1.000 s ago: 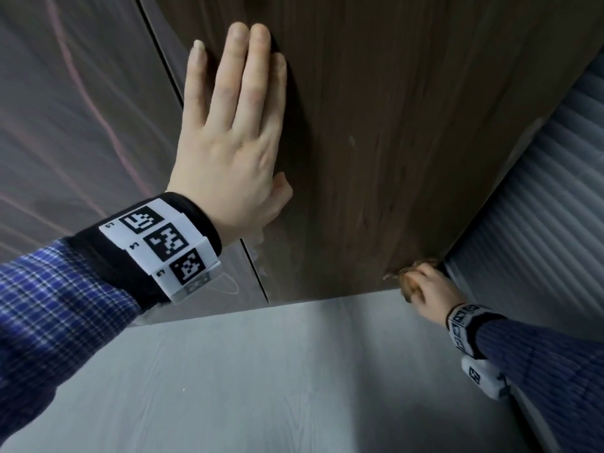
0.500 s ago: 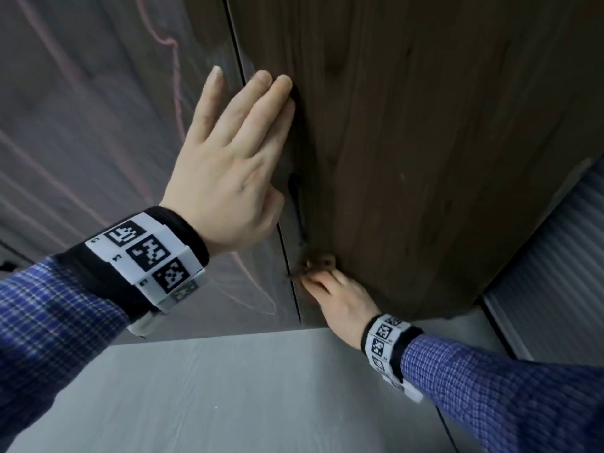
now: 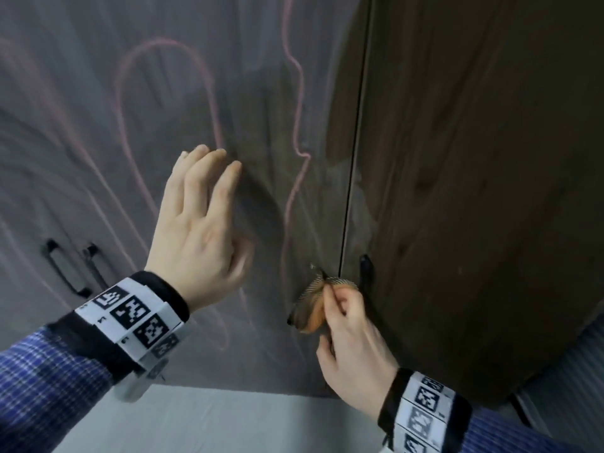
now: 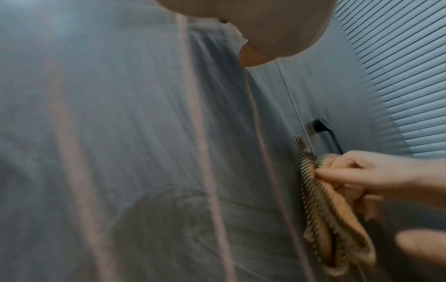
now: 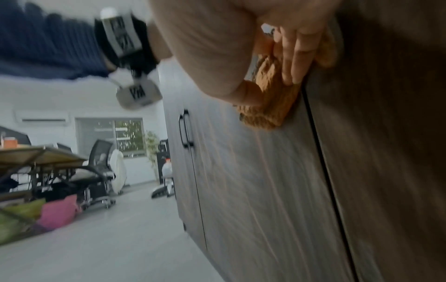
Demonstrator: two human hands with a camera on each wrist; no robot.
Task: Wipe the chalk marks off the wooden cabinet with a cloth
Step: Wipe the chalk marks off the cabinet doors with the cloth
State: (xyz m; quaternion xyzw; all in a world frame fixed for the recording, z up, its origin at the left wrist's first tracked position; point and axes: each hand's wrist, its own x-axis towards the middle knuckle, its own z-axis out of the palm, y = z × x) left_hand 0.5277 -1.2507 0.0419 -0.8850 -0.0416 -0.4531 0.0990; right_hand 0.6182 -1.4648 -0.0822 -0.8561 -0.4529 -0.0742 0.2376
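Observation:
Pink chalk marks (image 3: pixel 295 103) loop over the grey-brown wooden cabinet door (image 3: pixel 81 125); in the left wrist view the chalk marks (image 4: pixel 198 133) run as long streaks. My left hand (image 3: pixel 199 220) is open, fingers straight, tips touching the door between two chalk lines. My right hand (image 3: pixel 349 325) grips an orange and striped cloth (image 3: pixel 310 305) against the door low down, just left of the seam between doors. The cloth (image 4: pixel 325 219) hangs folded from the fingers; in the right wrist view the cloth (image 5: pixel 267 103) is bunched under my right hand (image 5: pixel 296 47).
A darker door (image 3: pixel 474 191) stands right of the seam, with a black handle (image 3: pixel 366 266) beside the cloth. Two black handles (image 3: pixel 70 269) sit far left. Slatted blinds (image 4: pixel 398 66) lie to the right. The grey floor (image 3: pixel 212 423) is below; a table (image 5: pixel 36 154) and office chair (image 5: pixel 101 167) stand behind.
My right hand has carried the cloth left from the dark door's lower right corner to the seam. My left hand has shifted left onto the chalked door. The head view has swung left.

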